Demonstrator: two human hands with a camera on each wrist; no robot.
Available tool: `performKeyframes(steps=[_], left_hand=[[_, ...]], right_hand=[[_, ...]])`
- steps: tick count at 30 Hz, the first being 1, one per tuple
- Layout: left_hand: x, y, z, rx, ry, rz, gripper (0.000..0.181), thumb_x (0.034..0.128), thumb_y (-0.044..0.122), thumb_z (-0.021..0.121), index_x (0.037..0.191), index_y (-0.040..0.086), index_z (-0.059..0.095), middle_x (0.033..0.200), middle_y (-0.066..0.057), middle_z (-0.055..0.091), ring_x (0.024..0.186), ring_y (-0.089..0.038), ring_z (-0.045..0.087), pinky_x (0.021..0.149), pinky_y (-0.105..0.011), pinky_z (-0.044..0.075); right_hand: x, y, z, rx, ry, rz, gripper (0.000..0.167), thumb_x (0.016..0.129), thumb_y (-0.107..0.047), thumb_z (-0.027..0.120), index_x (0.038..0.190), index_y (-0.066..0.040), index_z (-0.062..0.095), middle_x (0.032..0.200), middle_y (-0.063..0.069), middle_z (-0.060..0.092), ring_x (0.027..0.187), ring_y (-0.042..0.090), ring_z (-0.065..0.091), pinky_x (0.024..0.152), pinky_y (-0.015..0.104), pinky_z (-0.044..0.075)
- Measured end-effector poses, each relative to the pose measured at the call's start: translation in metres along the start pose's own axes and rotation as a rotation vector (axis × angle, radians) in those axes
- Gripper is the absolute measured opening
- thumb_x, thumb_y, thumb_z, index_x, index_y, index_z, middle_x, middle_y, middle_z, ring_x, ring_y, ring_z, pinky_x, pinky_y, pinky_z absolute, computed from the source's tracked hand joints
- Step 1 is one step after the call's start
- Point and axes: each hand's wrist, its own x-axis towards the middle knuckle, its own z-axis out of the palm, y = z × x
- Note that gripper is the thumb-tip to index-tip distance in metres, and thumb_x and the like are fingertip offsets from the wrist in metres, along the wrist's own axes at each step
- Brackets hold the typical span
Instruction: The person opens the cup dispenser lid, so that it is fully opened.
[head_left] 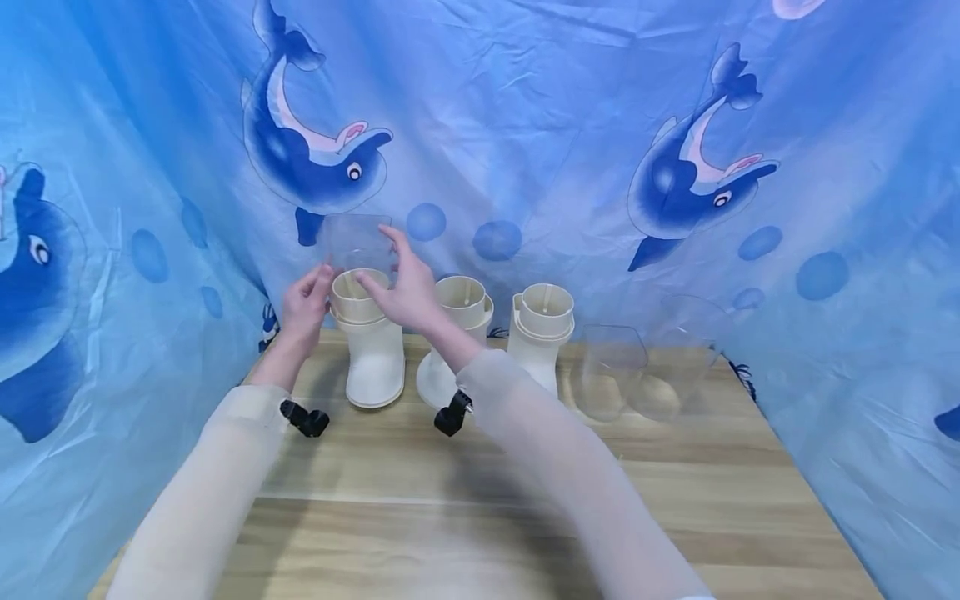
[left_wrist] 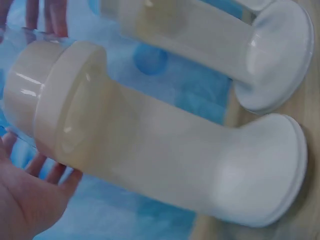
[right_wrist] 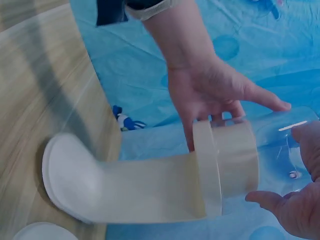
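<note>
In the head view, a clear plastic container sits over the cream collar of the leftmost white dispenser base, which stands upright on its round foot. My left hand holds the container low on its left side, its fingers beside the collar. On the other side, my right hand grips the container between thumb and fingers. The right wrist view shows the transparent wall around the collar, with both hands about it. How far down the container is seated I cannot tell.
Two more white bases, a middle one and a right one, stand in the same row. Farther right are two clear containers, one upright and another beside it. A blue dolphin curtain hangs behind the wooden table.
</note>
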Motion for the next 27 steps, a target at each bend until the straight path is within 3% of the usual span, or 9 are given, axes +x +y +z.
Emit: performKeyframes(steps=[3, 6, 9, 12, 16, 19, 22, 27], left_hand=[[-0.007, 0.013, -0.005, 0.129, 0.004, 0.029, 0.074, 0.1056, 0.052, 0.059, 0.161, 0.007, 0.041, 0.162, -0.019, 0.049, 0.152, -0.02, 0.048, 0.117, -0.03, 0.05], [-0.02, 0.024, -0.009, 0.166, -0.032, 0.101, 0.069, 0.106, 0.045, 0.062, 0.159, 0.006, 0.044, 0.151, -0.01, 0.063, 0.129, -0.003, 0.064, 0.095, -0.014, 0.057], [-0.034, 0.033, -0.01, 0.107, -0.106, 0.186, 0.061, 0.1075, 0.03, 0.064, 0.156, -0.001, 0.044, 0.132, 0.008, 0.076, 0.111, 0.009, 0.067, 0.088, -0.01, 0.058], [-0.049, 0.041, -0.007, 0.089, -0.17, 0.259, 0.055, 0.1068, 0.016, 0.064, 0.155, -0.002, 0.046, 0.118, 0.021, 0.074, 0.106, 0.008, 0.069, 0.088, -0.012, 0.059], [-0.067, 0.052, 0.003, 0.147, -0.206, 0.331, 0.054, 0.104, 0.007, 0.066, 0.155, 0.004, 0.049, 0.133, -0.009, 0.074, 0.109, 0.009, 0.068, 0.092, -0.012, 0.058], [-0.08, 0.058, 0.014, 0.143, -0.214, 0.339, 0.057, 0.1006, 0.002, 0.069, 0.155, 0.005, 0.05, 0.142, -0.03, 0.065, 0.11, 0.007, 0.068, 0.094, -0.014, 0.058], [-0.093, 0.063, 0.027, 0.116, -0.239, 0.32, 0.062, 0.0975, -0.001, 0.071, 0.155, 0.007, 0.05, 0.145, -0.031, 0.062, 0.114, -0.001, 0.07, 0.097, -0.018, 0.058], [-0.114, 0.069, 0.046, 0.087, -0.317, 0.304, 0.076, 0.0906, -0.005, 0.078, 0.158, 0.011, 0.048, 0.151, -0.024, 0.06, 0.133, -0.03, 0.064, 0.104, -0.032, 0.058]], right_hand=[[-0.007, -0.005, -0.011, 0.059, -0.002, 0.0, 0.077, 0.1, -0.034, 0.076, 0.164, -0.029, 0.033, 0.16, 0.014, 0.052, 0.132, 0.034, 0.067, 0.1, 0.04, 0.062], [-0.018, -0.009, -0.025, 0.117, -0.018, -0.021, 0.076, 0.1, -0.033, 0.076, 0.163, -0.03, 0.033, 0.167, 0.011, 0.045, 0.137, 0.035, 0.064, 0.105, 0.042, 0.06], [-0.03, -0.013, -0.039, 0.15, -0.038, -0.063, 0.076, 0.1, -0.03, 0.076, 0.163, -0.027, 0.034, 0.169, 0.009, 0.043, 0.14, 0.036, 0.062, 0.11, 0.042, 0.058], [-0.043, -0.018, -0.057, 0.153, -0.053, -0.076, 0.075, 0.1, -0.029, 0.076, 0.163, -0.028, 0.035, 0.166, 0.013, 0.046, 0.139, 0.036, 0.063, 0.104, 0.042, 0.061], [-0.061, -0.023, -0.081, 0.133, -0.06, -0.064, 0.075, 0.099, -0.03, 0.078, 0.161, -0.034, 0.037, 0.159, 0.017, 0.053, 0.134, 0.035, 0.067, 0.091, 0.043, 0.066], [-0.073, -0.023, -0.098, 0.121, -0.063, -0.069, 0.075, 0.098, -0.029, 0.079, 0.16, -0.037, 0.038, 0.159, 0.016, 0.054, 0.134, 0.034, 0.067, 0.089, 0.044, 0.066], [-0.086, -0.022, -0.114, 0.134, -0.072, -0.074, 0.076, 0.097, -0.026, 0.08, 0.16, -0.037, 0.038, 0.159, 0.016, 0.052, 0.135, 0.036, 0.066, 0.089, 0.045, 0.066], [-0.108, -0.02, -0.142, 0.185, -0.096, -0.086, 0.076, 0.097, -0.015, 0.079, 0.16, -0.033, 0.039, 0.161, 0.011, 0.049, 0.138, 0.039, 0.062, 0.088, 0.049, 0.066]])
